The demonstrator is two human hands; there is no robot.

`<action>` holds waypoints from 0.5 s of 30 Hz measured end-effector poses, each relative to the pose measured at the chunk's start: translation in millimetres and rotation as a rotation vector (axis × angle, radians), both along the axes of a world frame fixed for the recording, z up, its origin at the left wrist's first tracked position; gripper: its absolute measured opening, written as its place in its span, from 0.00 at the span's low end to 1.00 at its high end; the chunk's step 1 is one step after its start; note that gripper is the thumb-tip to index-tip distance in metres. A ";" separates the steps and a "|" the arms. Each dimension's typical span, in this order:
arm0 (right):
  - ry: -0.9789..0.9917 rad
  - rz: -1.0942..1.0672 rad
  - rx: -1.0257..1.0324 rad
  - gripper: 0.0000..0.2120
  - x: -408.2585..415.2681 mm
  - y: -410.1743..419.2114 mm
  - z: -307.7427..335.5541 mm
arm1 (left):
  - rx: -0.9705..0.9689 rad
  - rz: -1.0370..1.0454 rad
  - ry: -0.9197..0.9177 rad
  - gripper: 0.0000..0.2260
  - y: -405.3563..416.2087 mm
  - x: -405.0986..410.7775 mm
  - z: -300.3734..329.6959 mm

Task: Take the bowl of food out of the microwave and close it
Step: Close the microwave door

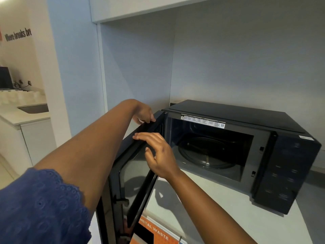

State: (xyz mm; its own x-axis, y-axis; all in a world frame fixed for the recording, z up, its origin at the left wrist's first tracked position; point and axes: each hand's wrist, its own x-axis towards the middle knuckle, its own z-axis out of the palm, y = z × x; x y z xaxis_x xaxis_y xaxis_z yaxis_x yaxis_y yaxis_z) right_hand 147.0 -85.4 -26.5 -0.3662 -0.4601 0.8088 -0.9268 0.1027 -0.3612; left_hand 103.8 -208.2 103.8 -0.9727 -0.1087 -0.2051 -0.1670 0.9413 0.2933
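- Your right hand (159, 154) is nearest — fingers spread and loosely curved, holding nothing, the fingertips (139, 137) resting on the top edge of the open microwave door (135, 166).
- Your left hand (145, 114) sits just beyond it, farther along the same top edge; its fingers are curled over the edge near the hinge corner, gripping the door itself, with the thumb side hidden behind the panel.
- Your left arm crosses in front of the door's outer face, and a blue eyelet sleeve (40, 206) covers the upper arm at the lower left.
- Below your right wrist, under the swung-out door, an orange label (154, 228) reads "METAL WASTE" in white letters.
- To the right of both hands the black microwave (246, 138) stands on a pale counter (219, 217), its cavity open.
- Inside the cavity only the glass turntable (209, 152) shows; the bowl of food is nowhere in view, so you cannot tell where it stands.
- Above the cavity opening, past your left hand, a white sticker strip (203, 120) carries small print and QR codes — too small to read.
- Far off to the left of your left arm, black wall lettering (17, 35) reads "Where breaks bre", cut off at the wall's edge.
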 end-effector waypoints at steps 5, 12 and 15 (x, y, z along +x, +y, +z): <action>-0.049 0.047 -0.123 0.13 -5.2 13.7 4.2 | -0.048 0.006 -0.039 0.18 8.9 1.0 6.7; -0.108 -0.002 -0.185 0.14 -14.8 42.1 17.3 | -0.165 -0.007 -0.017 0.18 33.1 -3.0 7.3; -0.127 -0.037 -0.194 0.16 -22.4 58.9 23.2 | -0.236 -0.020 -0.019 0.19 49.7 -6.4 8.0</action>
State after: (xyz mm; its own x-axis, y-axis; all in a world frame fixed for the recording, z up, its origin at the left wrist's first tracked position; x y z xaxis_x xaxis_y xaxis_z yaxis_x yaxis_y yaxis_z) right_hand 124.5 -26.5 -3.3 -0.4840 -0.2853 0.8272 -0.8697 0.0528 -0.4907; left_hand 97.3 -158.5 111.8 -0.9712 -0.1370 -0.1947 -0.1515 0.9865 0.0615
